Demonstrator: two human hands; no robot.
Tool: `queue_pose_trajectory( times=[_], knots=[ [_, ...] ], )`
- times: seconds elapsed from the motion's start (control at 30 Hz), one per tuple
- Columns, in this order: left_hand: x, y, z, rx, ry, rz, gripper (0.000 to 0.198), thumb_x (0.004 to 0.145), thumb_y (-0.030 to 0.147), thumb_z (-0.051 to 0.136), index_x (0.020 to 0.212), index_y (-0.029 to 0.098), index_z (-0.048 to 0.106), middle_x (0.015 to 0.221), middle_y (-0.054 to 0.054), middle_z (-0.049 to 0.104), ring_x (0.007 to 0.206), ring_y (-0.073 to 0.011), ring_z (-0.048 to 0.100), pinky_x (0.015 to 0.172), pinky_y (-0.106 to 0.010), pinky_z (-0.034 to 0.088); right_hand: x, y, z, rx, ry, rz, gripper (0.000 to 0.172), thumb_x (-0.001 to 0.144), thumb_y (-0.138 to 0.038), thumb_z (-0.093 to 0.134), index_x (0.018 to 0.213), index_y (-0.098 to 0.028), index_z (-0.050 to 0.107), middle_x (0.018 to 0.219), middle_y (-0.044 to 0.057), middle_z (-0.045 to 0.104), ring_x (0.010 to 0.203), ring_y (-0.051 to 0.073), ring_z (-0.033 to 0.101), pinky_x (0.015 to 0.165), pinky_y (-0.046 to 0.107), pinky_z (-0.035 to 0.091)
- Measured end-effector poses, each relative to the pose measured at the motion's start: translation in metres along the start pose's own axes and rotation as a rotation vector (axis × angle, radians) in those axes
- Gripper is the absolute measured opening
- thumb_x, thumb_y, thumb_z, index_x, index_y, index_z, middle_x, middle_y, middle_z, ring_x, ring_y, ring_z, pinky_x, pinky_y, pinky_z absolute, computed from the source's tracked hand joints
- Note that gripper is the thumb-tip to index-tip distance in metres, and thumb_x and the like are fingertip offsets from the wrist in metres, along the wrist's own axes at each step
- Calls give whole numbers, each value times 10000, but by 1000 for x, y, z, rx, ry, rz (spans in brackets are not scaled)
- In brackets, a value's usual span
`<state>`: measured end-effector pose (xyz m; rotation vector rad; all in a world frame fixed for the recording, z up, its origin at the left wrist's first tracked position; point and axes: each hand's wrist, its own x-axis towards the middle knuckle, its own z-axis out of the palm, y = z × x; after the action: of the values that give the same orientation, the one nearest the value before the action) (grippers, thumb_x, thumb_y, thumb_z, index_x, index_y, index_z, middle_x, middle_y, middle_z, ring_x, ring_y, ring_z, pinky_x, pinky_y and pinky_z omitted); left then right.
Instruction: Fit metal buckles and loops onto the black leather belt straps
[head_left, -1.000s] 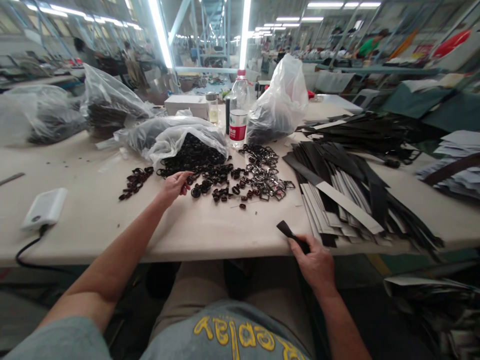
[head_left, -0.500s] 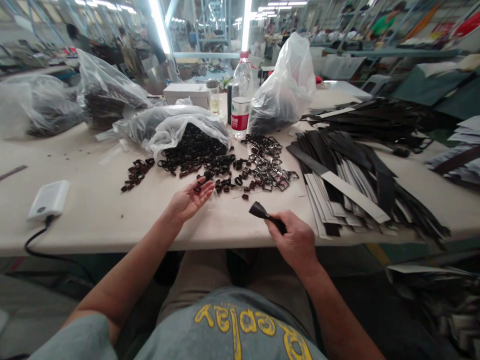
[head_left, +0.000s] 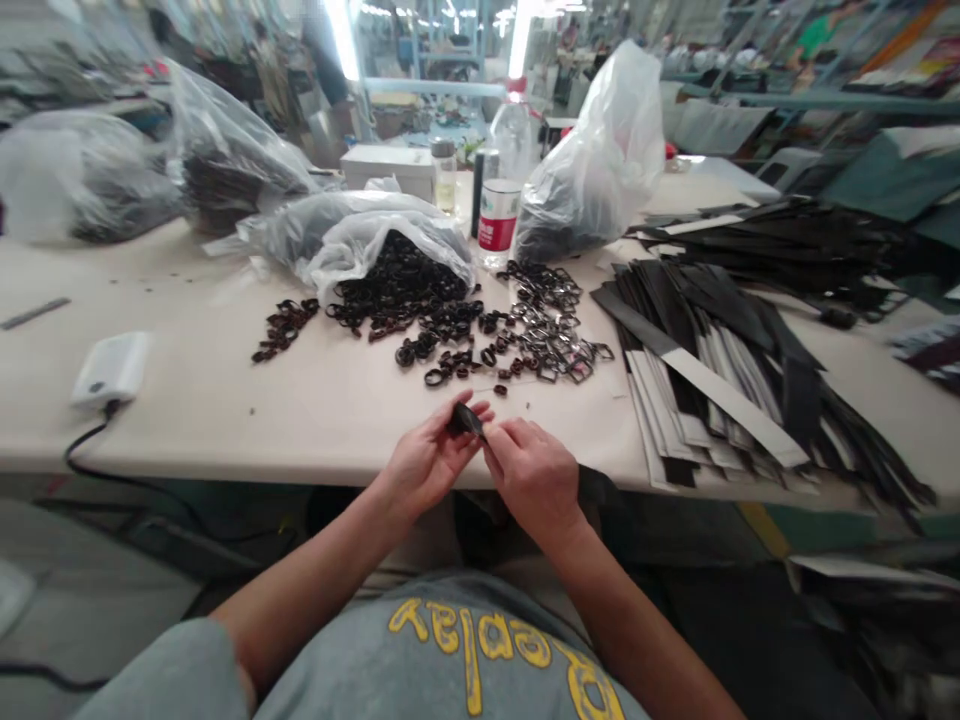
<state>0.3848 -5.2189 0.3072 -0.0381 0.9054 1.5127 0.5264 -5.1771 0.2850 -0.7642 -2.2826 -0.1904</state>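
My left hand (head_left: 427, 455) and my right hand (head_left: 532, 475) meet at the table's front edge, fingers pinched together on the tip of a black strap (head_left: 466, 420). The strap runs back under my right hand and off the table edge. My left fingers also seem to hold a small dark loop against the strap end; I cannot make it out clearly. Just beyond the hands lie loose black loops (head_left: 442, 350) and metal buckles (head_left: 551, 335), spilled from a clear plastic bag (head_left: 367, 245).
A stack of black and white straps (head_left: 720, 370) lies at the right. A water bottle (head_left: 501, 195), a white bag (head_left: 592, 170) and more filled bags (head_left: 225, 170) stand behind. A white charger (head_left: 112, 368) with a cable sits at the left on the beige table (head_left: 225, 410).
My left hand left the loop pile and came back to the table edge. My right hand carried the strap end leftward to meet it. Both hands now pinch the strap tip together.
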Motion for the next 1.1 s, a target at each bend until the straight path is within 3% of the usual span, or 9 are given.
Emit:
queue_pose_trajectory(
  times=[0.1, 0.27, 0.37, 0.47, 0.6, 0.7, 0.8, 0.93, 1.1],
  knots=[
    [-1, -12, 0, -31, 17, 52, 265, 1050, 153, 424, 1180, 107, 651, 1036, -131, 753, 915, -176, 747, 791, -252, 581, -10, 2, 0, 38, -38, -36, 108, 969, -166, 586, 889, -199, 651, 759, 12, 619, 731, 189, 543, 696, 334, 368],
    [3, -25, -9, -132, -88, 103, 282, 1025, 245, 510, 1110, 112, 744, 1111, -157, 749, 994, -208, 730, 891, -303, 549, -23, 11, 1, 149, 23, -91, 123, 1001, -201, 543, 1014, -172, 662, 834, 28, 669, 755, 167, 592, 713, 306, 403],
    [0, -29, -18, -195, -131, 6, 183, 900, 232, 700, 1021, 123, 782, 1127, -150, 749, 1051, -225, 715, 963, -330, 529, -32, 13, 0, 208, 39, -100, 125, 998, -214, 549, 1023, -158, 658, 839, 39, 680, 755, 158, 615, 722, 294, 427],
    [-5, -30, -24, -178, -148, 4, 243, 759, 173, 833, 999, 179, 795, 1105, -103, 760, 1071, -208, 703, 999, -325, 514, -40, 9, -3, 264, 5, -77, 117, 987, -190, 558, 1045, -165, 656, 843, 33, 690, 758, 153, 634, 730, 284, 453],
    [-16, -33, -28, 155, -127, 260, 185, 766, 193, 838, 949, 204, 814, 1034, -71, 777, 987, -163, 690, 958, -262, 497, -43, -1, -12, 322, -42, -14, 104, 960, -152, 587, 1029, -180, 659, 855, 34, 708, 769, 164, 641, 737, 286, 482],
    [-20, -32, -29, 402, -170, 408, 284, 801, 211, 825, 1082, 241, 798, 1038, -43, 778, 996, -158, 681, 944, -249, 492, -43, -8, -17, 364, -77, 51, 99, 954, -150, 587, 982, -189, 673, 845, 39, 714, 763, 169, 640, 713, 293, 484],
    [-17, -32, -31, 369, -233, 281, 465, 794, 239, 845, 1243, 276, 731, 994, -23, 775, 931, -130, 684, 875, -220, 510, -46, -9, -17, 437, -83, 141, 94, 954, -163, 585, 930, -189, 673, 832, 39, 708, 766, 168, 642, 712, 298, 489],
    [-14, -35, -31, 95, -249, 44, 316, 846, 394, 795, 1105, 214, 771, 1096, -64, 769, 1048, -184, 699, 908, -267, 544, -51, -6, -14, 574, -60, 297, 73, 949, -189, 603, 898, -197, 654, 824, 31, 686, 775, 159, 645, 729, 293, 506],
    [-19, -47, -31, 42, -264, -36, 335, 806, 279, 833, 1131, 236, 763, 1206, -42, 745, 1236, -211, 635, 1043, -291, 502, -52, -8, -8, 574, -10, 337, 72, 943, -194, 597, 884, -213, 634, 817, 26, 692, 781, 166, 657, 738, 300, 523]
  ],
)
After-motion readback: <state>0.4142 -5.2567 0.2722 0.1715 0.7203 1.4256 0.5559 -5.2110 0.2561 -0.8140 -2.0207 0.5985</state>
